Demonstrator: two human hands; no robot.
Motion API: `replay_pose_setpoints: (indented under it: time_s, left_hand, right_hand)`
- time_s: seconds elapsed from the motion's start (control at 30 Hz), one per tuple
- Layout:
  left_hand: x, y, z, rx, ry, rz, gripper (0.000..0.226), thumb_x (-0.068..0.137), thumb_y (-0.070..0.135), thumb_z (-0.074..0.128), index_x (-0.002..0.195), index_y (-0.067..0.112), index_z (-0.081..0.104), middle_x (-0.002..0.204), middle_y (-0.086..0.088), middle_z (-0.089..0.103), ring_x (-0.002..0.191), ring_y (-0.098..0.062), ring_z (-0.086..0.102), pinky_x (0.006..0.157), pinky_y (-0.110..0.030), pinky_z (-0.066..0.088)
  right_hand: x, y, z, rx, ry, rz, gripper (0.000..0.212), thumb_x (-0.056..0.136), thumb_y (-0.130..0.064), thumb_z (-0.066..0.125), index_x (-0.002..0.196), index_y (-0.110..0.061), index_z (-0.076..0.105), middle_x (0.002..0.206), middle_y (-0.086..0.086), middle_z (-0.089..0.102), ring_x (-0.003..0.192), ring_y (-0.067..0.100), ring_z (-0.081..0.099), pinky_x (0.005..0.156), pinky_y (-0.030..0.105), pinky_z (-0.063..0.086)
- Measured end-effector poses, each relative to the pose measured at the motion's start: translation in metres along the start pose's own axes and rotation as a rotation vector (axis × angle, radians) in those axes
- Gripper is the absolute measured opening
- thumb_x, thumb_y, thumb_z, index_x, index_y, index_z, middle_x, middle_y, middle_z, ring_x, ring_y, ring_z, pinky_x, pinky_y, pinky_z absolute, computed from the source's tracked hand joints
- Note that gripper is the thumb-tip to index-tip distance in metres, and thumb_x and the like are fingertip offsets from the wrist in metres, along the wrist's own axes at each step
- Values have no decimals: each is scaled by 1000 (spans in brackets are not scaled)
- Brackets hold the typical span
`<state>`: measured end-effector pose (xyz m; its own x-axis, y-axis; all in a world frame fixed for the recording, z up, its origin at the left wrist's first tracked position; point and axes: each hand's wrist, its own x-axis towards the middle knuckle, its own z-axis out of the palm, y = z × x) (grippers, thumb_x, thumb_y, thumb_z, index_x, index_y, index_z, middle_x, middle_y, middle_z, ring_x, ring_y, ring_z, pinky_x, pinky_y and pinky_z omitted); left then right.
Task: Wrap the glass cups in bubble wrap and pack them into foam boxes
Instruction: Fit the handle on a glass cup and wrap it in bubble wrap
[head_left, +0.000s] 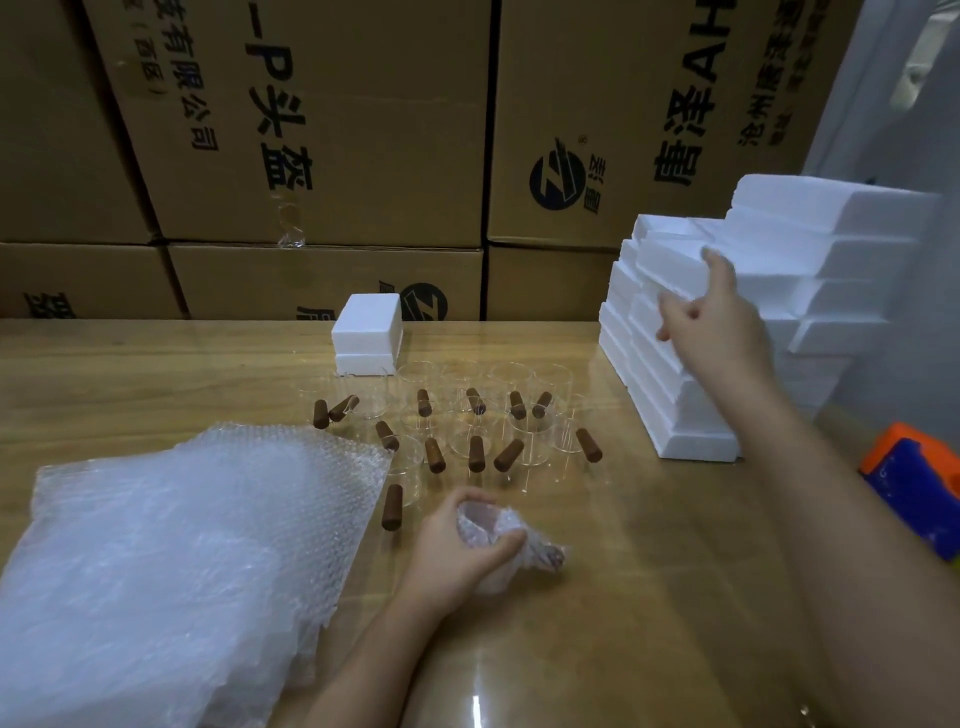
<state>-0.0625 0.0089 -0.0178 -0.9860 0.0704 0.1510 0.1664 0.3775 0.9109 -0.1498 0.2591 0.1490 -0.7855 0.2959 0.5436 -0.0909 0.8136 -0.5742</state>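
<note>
Head view: box retrieval. Left grip (457, 551) round wrapped cup (488, 522); right grip (711, 317) wide against foam stack (810, 249). Next: withdraw one box (670, 262).

White foam boxes (691, 415); brown cup handles (435, 455); clear bubble wrap (171, 545); orange-blue tool (914, 483).

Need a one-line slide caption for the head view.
Left hand holds a bubble-wrapped cup while the right hand reaches to the foam box stack.

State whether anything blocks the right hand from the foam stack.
Nothing visible does. The right hand is at the foam stack, fingers at its front; the cups stand aside, to its left. The left hand holds the wrapped cup.
</note>
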Motion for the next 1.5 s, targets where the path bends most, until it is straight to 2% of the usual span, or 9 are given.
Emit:
replay_pose_setpoints:
  time_s: [0.27, 0.4, 0.57, 0.73, 0.8, 1.03, 1.23, 1.37, 1.5]
  left_hand:
    - [0, -4, 0, 4, -7, -5, 41, 66, 48, 80, 97, 40, 54, 107, 22, 56, 91, 27, 46, 68, 6, 34]
    - [-1, 0, 1, 24, 18, -18, 52, 54, 68, 71, 97, 44, 52, 105, 26, 55, 93, 16, 50, 64, -2, 37]
    - [-1, 19, -7, -102, 142, -12, 50, 58, 55, 80, 98, 37, 54, 107, 17, 55, 98, -4, 55, 69, -17, 42]
    - [-12, 66, -41, -284, 339, 109, 55, 47, 62, 67, 94, 34, 59, 105, 7, 62, 97, -20, 62, 82, -43, 51]
    - [-17, 77, -57, -410, 379, 168, 50, 47, 54, 71, 91, 31, 64, 101, -3, 66, 90, -25, 65, 72, -38, 52]
    - [-21, 76, -55, -426, 363, 120, 45, 47, 55, 69, 86, 34, 67, 110, -5, 65, 107, -27, 59, 93, -51, 45]
    - [-23, 59, -34, -293, 264, 61, 46, 47, 61, 67, 88, 40, 63, 110, 15, 61, 107, -14, 59, 90, -43, 47]
    - [-24, 58, -21, -168, 93, 98, 48, 48, 64, 66, 92, 48, 60, 101, 28, 59, 97, 4, 58, 77, -17, 48]
    - [-22, 59, -8, -90, 38, 165, 57, 51, 65, 65, 100, 37, 57, 104, 23, 60, 98, 16, 51, 73, 4, 35]
  right_hand:
    - [53, 20, -14, -429, -138, 164, 39, 93, -33, 40, 124, -10, 44, 77, 6, 71, 90, 30, 59, 67, 32, 42]
    - [51, 25, -16, -376, -37, 97, 38, 93, -27, 41, 127, -14, 49, 100, 15, 68, 99, 37, 56, 72, 34, 40]
    - [10, 13, -27, -191, 43, -152, 30, 96, -32, 45, 121, -16, 52, 90, 6, 67, 84, 32, 58, 68, 35, 41]
    - [-87, 16, -9, 38, -248, -310, 19, 95, -28, 54, 112, -20, 57, 65, -5, 63, 60, 16, 58, 60, 31, 44]
    - [-125, 28, -1, 54, -320, -420, 16, 93, -24, 58, 106, -17, 63, 60, -13, 55, 57, 0, 49, 60, 12, 39]
    - [-174, 84, 2, -117, -827, -452, 15, 95, -44, 47, 109, -47, 49, 81, -23, 53, 87, -6, 46, 76, 16, 38]
    - [-166, 57, -9, 237, -569, -265, 29, 86, -64, 45, 108, -49, 56, 80, -11, 63, 75, 4, 57, 64, 16, 42]
    - [-166, 15, 5, 633, -825, 59, 41, 89, -65, 39, 110, -35, 57, 81, -7, 67, 62, 12, 62, 57, 23, 48]
    - [-171, -2, 25, 581, -824, 69, 41, 95, -49, 40, 76, -15, 52, 51, -9, 48, 48, 8, 44, 51, 24, 37]
